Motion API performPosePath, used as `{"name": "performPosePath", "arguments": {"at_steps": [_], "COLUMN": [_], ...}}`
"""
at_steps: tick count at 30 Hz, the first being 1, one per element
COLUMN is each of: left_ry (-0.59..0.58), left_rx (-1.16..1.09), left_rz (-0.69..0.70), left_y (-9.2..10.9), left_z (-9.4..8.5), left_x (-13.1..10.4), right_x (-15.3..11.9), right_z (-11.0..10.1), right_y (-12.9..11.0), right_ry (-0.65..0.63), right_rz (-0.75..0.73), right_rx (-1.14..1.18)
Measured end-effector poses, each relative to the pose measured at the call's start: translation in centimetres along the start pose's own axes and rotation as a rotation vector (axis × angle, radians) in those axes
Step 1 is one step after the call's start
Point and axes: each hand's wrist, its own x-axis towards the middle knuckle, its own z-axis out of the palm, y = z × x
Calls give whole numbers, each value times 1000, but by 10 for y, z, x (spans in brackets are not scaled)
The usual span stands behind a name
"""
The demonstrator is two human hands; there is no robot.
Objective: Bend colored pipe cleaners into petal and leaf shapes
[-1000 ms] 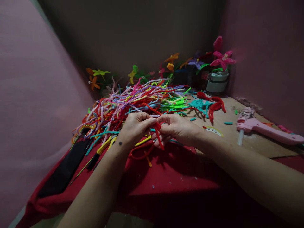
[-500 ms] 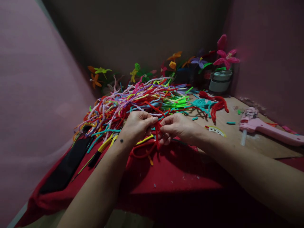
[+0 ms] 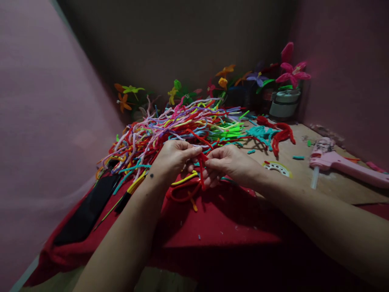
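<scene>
Between my two hands, a red pipe cleaner (image 3: 201,174) is bent, with a loop hanging down over the red cloth (image 3: 219,227). My left hand (image 3: 178,156) pinches its upper part between thumb and finger. Close on the right, my right hand (image 3: 223,162) grips the same red piece with thumb and index finger, the other fingers curled below. An orange piece (image 3: 192,201) and a yellow one (image 3: 184,179) lie just under and behind the hands. The exact bend at the fingertips is partly hidden.
Behind the hands is a large pile of coloured pipe cleaners (image 3: 170,125). A black phone (image 3: 88,211) lies left. At right are a pink glue gun (image 3: 349,164), a tape roll (image 3: 277,168) and red bent pieces (image 3: 281,136). Pipe-cleaner flowers (image 3: 293,74) stand at the back.
The view has shifted slightly. My hands remain close together on the red pipe cleaner, and its upper part between the fingertips now slants toward my right hand.
</scene>
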Motion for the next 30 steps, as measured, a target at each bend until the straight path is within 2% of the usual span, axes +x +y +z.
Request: {"name": "performPosePath", "arguments": {"at_steps": [5, 9, 15, 24, 30], "left_ry": [-98, -161, -176, -174, -188], "left_rx": [-106, -134, -117, -51, -31], "left_rz": [-24, 5, 33, 14, -36], "left_y": [-1, 0, 0, 0, 2], "left_z": [-6, -10, -11, -8, -5], "left_x": [2, 1, 0, 1, 0], "right_x": [1, 2, 4, 4, 1], "right_z": [-4, -8, -11, -10, -5], "right_y": [2, 4, 7, 3, 1], "right_ry": [-59, -30, 19, 3, 69], "right_rz": [-7, -41, -136, -62, -134], "right_rx": [83, 122, 122, 114, -89]}}
